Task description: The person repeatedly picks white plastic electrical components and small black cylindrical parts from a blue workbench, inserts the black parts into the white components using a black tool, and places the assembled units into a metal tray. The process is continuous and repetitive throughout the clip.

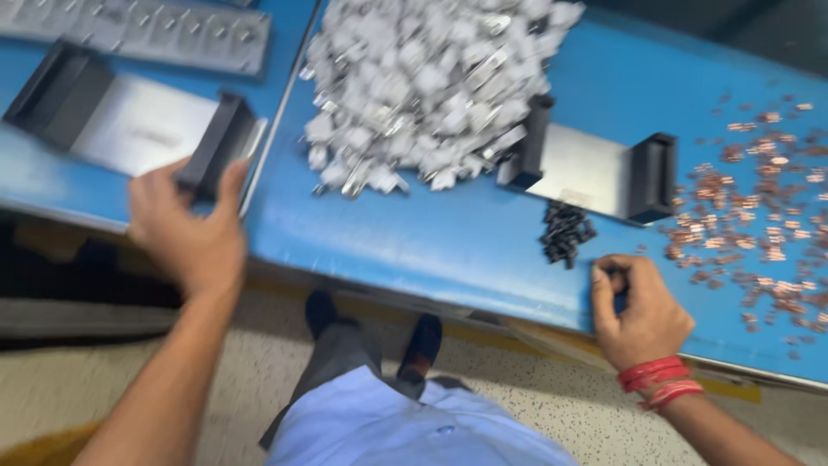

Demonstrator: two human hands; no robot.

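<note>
The left hand (191,226) is stretched forward on a bare, extended forearm, its back turned upward, with the thumb and fingers spread and gripping. The right hand (640,312) is curled into a loose fist, fingertips tucked under and the thumb pressed alongside. Red bands are worn around the right wrist.

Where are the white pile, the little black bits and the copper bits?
White pile (431,86), head view, middle of the heap.
Black bits (565,231), head view, centre of the small cluster.
Copper bits (759,224), head view, middle of the scatter.
</note>
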